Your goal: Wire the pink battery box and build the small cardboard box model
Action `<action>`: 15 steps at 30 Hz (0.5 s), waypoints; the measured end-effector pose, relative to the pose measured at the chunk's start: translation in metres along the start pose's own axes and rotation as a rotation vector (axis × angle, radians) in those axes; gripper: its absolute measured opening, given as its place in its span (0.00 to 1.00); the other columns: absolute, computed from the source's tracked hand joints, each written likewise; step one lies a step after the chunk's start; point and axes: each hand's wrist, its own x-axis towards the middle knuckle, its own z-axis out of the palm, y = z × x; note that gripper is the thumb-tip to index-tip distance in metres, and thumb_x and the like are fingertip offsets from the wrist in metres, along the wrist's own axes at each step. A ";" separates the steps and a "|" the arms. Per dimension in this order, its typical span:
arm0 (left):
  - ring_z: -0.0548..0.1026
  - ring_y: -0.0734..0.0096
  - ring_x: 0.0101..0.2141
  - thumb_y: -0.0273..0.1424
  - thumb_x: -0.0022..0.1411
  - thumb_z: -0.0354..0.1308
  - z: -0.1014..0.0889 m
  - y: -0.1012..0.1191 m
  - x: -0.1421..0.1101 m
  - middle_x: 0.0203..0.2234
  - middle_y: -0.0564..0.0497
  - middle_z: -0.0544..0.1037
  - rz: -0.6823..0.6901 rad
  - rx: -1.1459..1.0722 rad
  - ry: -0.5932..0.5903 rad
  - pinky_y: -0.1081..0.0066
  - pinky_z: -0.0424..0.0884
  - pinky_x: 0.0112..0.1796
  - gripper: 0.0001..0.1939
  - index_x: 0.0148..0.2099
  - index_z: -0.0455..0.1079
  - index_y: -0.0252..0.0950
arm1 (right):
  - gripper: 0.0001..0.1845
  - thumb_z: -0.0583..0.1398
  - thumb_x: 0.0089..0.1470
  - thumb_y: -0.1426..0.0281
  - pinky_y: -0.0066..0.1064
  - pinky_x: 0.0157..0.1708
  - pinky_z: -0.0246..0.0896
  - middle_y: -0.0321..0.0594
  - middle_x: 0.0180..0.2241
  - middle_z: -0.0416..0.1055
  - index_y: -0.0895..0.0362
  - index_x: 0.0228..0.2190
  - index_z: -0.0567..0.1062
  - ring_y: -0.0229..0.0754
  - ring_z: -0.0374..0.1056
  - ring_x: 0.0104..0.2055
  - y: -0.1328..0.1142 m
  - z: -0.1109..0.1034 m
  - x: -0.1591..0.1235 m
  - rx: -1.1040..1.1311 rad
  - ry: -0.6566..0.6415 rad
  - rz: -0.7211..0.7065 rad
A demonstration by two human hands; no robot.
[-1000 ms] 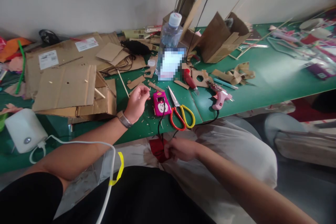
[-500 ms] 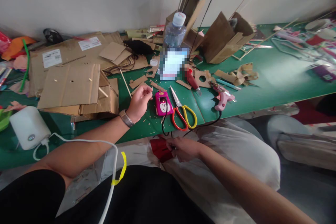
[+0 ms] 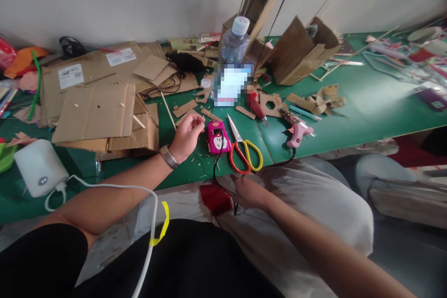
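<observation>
My left hand (image 3: pixel 186 136) rests on the green table (image 3: pixel 363 102) with a watch on its wrist, fingers curled in a pinch on something too small to make out. Just to its right lies a pink device (image 3: pixel 217 137) with a face on it and a black cord (image 3: pixel 217 160) running off the table edge. My right hand (image 3: pixel 248 192) is down at my lap below the table edge, closed on that black cord, beside a red piece (image 3: pixel 215 199). Scissors (image 3: pixel 243 149) with red and yellow handles lie next to the pink device.
Flat cardboard sheets (image 3: pixel 98 111) pile up at the left. A water bottle (image 3: pixel 233 63), cardboard structures (image 3: pixel 296 51), a pink glue gun (image 3: pixel 296 131) and scraps crowd the middle. A white box (image 3: pixel 39 166) with a white cable sits at front left.
My right hand has shifted to the right along the cord at my lap, uncovering the red piece. My left hand has stayed in place with its pinch.
</observation>
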 end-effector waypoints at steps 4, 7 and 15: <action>0.73 0.69 0.37 0.26 0.63 0.62 0.000 0.000 -0.001 0.35 0.50 0.75 0.004 0.015 -0.007 0.68 0.75 0.41 0.03 0.41 0.73 0.38 | 0.14 0.65 0.66 0.65 0.45 0.52 0.74 0.48 0.49 0.78 0.61 0.49 0.78 0.48 0.76 0.50 0.010 0.015 0.001 -0.141 -0.151 0.135; 0.73 0.69 0.37 0.26 0.63 0.62 0.000 0.001 -0.002 0.36 0.51 0.75 0.011 0.026 -0.016 0.68 0.75 0.41 0.03 0.41 0.73 0.38 | 0.17 0.65 0.67 0.62 0.47 0.54 0.74 0.47 0.53 0.76 0.60 0.51 0.77 0.48 0.75 0.53 0.015 0.015 0.000 -0.199 -0.201 0.165; 0.73 0.70 0.36 0.25 0.64 0.61 0.000 -0.002 -0.001 0.35 0.51 0.75 0.009 0.018 -0.012 0.68 0.74 0.41 0.04 0.41 0.73 0.38 | 0.09 0.62 0.62 0.75 0.41 0.52 0.69 0.55 0.43 0.81 0.62 0.37 0.84 0.53 0.77 0.48 0.004 -0.025 -0.014 -0.087 -0.043 0.026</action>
